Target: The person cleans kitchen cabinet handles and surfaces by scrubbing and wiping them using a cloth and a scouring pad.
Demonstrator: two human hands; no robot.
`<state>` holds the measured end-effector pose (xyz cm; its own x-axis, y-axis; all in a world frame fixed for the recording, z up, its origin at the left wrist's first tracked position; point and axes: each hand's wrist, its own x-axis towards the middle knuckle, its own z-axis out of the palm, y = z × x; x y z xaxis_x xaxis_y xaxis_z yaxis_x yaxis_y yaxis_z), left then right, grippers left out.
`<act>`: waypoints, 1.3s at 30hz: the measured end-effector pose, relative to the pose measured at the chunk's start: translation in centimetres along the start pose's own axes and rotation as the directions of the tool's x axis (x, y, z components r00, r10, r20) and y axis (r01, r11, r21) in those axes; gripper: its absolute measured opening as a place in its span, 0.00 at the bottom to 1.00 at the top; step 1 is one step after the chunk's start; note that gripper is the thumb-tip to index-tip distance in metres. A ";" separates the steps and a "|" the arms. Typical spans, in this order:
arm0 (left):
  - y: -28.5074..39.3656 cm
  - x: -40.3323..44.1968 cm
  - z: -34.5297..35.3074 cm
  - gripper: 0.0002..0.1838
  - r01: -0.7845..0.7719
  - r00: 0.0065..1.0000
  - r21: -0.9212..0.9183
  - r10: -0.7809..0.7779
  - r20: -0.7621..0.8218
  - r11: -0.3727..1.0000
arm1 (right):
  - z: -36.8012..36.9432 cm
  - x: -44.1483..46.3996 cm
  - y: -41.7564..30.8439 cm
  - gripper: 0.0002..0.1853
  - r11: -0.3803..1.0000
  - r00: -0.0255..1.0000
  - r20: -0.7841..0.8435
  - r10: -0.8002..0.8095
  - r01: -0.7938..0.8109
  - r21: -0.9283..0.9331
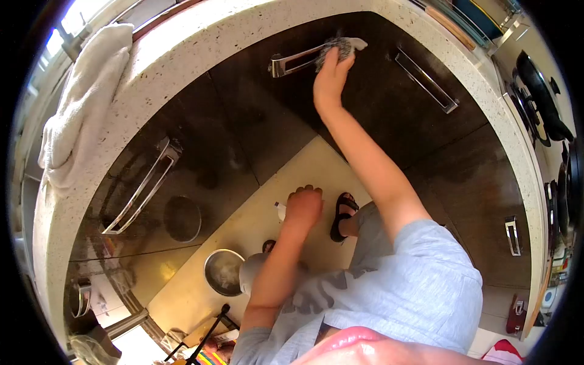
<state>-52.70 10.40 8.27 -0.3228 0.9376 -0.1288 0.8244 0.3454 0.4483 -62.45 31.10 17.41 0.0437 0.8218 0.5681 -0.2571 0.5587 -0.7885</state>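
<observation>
My right hand point(331, 79) is raised to the dark cabinet front point(243, 115), its fingers closed on a crumpled grey-and-white cloth point(338, 50). The cloth is pressed around the right end of a chrome handle point(295, 62). Lower down, my left hand point(304, 210) is held over the floor with its fingers curled. A small white object point(281, 210) shows at its left edge; what it is, and how it sits in the hand, I cannot make out.
A round metal bowl point(224, 272) stands on the pale floor point(261, 225) near my feet. Above the cabinets curves a speckled countertop point(164, 67), with a white towel point(88, 109) on its left. More handles stick out from the doors. Black pans point(538, 91) are at the right.
</observation>
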 end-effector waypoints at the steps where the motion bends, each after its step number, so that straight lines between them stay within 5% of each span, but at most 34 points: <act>1: 0.1 -0.1 0.2 0.11 -0.001 1.000 -0.008 0.001 -0.006 1.000 | 0.0 -0.8 -0.9 0.18 0.999 0.998 0.039 -0.043 0.043 0.011; 5: -0.1 -0.9 0.3 0.11 -0.045 0.999 -0.026 0.045 0.001 0.999 | -0.3 4.0 -0.6 0.16 0.953 0.980 0.055 0.190 -0.197 0.231; 8: -0.2 -0.7 0.1 0.11 -0.006 1.000 -0.024 0.006 0.021 1.000 | 0.8 3.1 -0.6 0.15 0.927 0.976 -0.061 0.208 -0.178 0.329; 9: -0.3 -0.6 0.2 0.11 0.001 1.000 -0.020 0.000 0.019 1.000 | 0.5 2.4 -0.5 0.16 0.944 0.974 -0.044 0.223 -0.204 0.261; 12: -0.6 -0.1 0.2 0.11 0.009 1.000 -0.022 -0.009 -0.005 1.000 | -1.8 -1.5 -0.7 0.18 0.980 0.954 0.270 -0.133 0.167 -0.105; 13: -0.6 -0.2 0.1 0.11 0.005 1.000 -0.030 -0.006 -0.012 1.000 | -2.7 -1.5 -1.7 0.19 0.987 0.928 0.356 -0.109 0.145 -0.075; 16: -0.9 -0.8 -0.4 0.11 0.010 1.000 -0.039 -0.011 -0.027 0.999 | -3.8 2.3 -3.6 0.19 0.954 0.978 0.176 0.110 -0.154 0.258; 19: -0.9 -1.3 -0.3 0.11 0.023 1.000 -0.044 -0.024 -0.020 0.999 | -3.0 7.5 -0.9 0.21 0.977 0.998 0.066 -0.022 0.007 0.212; 20: -1.0 -1.2 -0.4 0.11 0.022 1.000 -0.037 -0.023 -0.021 0.999 | -2.3 8.1 0.4 0.23 0.993 0.992 0.077 0.099 -0.104 0.060; 23: -1.2 -0.6 0.5 0.11 0.021 0.998 -0.030 -0.022 -0.056 0.999 | -0.2 3.5 0.7 0.21 0.993 0.993 -0.016 0.113 -0.112 0.042; 26: -0.9 -0.5 0.0 0.11 0.002 0.999 -0.069 -0.005 -0.043 0.998 | -1.5 3.2 0.7 0.28 0.994 0.977 0.212 -0.029 0.049 -0.094; 29: -0.9 -0.8 1.0 0.11 -0.027 0.997 -0.045 0.023 -0.073 0.999 | -0.5 6.9 -0.7 0.28 0.814 0.859 0.097 0.502 -0.508 0.281; 32: -0.8 -0.4 1.0 0.10 -0.011 0.999 -0.042 0.010 -0.033 0.999 | -0.1 3.7 -0.3 0.29 0.980 0.984 0.109 0.139 -0.121 -0.158; 33: -0.7 -0.3 0.9 0.10 -0.018 0.998 -0.021 0.017 -0.060 1.000 | -0.7 2.3 0.3 0.29 0.984 0.986 0.157 0.048 -0.019 -0.178; 36: -0.5 -0.4 1.0 0.10 -0.035 0.995 0.021 0.036 -0.089 0.999 | -1.0 6.7 0.5 0.25 0.847 0.891 0.228 0.392 -0.447 0.288; 38: -0.5 -0.3 1.3 0.10 -0.058 0.996 0.019 0.060 -0.071 0.998 | -0.7 5.5 -0.4 0.26 0.931 0.923 0.183 0.337 -0.356 0.084; 39: -0.3 -0.1 1.2 0.10 -0.052 0.997 0.009 0.053 -0.058 0.999 | -0.7 4.4 -0.3 0.26 0.980 0.961 0.209 0.183 -0.162 -0.112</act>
<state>-52.37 10.24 7.04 -0.3057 0.9506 -0.0532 0.8442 0.2964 0.4465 -61.46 34.64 19.97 -0.2067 0.8682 0.4511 -0.1511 0.4272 -0.8915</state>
